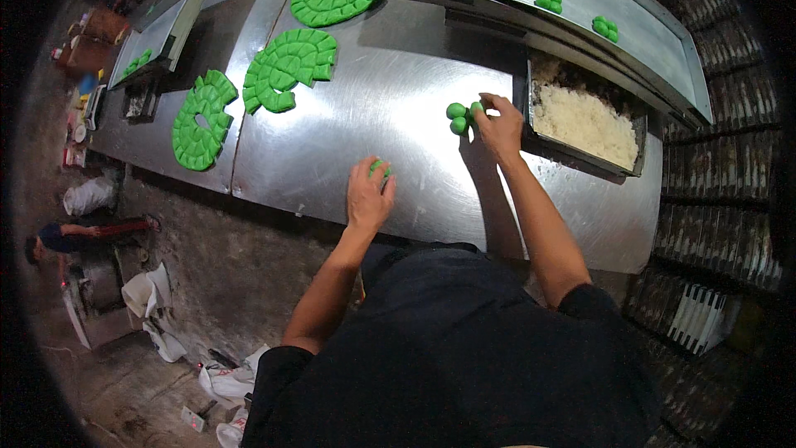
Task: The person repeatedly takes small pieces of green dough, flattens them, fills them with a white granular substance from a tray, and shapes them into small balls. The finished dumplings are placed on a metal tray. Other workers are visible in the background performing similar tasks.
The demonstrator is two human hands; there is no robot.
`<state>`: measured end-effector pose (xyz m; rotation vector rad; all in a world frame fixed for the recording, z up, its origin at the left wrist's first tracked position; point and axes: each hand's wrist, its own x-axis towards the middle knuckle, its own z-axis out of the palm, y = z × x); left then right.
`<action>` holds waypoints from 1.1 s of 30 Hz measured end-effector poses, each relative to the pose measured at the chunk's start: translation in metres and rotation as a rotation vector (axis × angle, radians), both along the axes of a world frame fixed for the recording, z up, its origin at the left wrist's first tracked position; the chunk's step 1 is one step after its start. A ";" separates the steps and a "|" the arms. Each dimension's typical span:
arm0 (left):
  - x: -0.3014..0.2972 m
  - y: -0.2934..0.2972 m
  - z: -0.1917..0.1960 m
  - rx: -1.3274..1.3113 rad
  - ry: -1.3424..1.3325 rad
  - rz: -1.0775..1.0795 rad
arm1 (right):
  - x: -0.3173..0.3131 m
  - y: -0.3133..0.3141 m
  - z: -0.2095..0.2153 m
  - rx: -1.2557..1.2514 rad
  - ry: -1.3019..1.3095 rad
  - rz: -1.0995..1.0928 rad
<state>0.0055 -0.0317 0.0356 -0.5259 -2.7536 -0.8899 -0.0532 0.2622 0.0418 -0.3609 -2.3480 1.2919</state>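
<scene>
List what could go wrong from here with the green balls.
The green balls at the right hand could roll apart on the shiny metal table. The green piece at the left hand might drop off the nearby front edge if it slips.

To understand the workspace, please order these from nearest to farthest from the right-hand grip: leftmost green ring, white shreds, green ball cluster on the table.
1. Green ball cluster: at the right-hand grip.
2. White shreds: to its right.
3. Leftmost green ring: far left.
</scene>
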 end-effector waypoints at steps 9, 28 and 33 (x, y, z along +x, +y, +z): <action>0.003 0.011 0.014 0.155 -0.417 0.174 | 0.007 -0.025 0.017 0.151 0.091 -0.016; -0.005 0.224 0.122 1.146 -1.140 0.093 | 0.121 0.057 0.114 -0.608 -0.013 0.207; -0.005 0.184 0.073 0.876 -1.219 0.052 | 0.110 0.223 0.052 0.030 -0.206 -0.201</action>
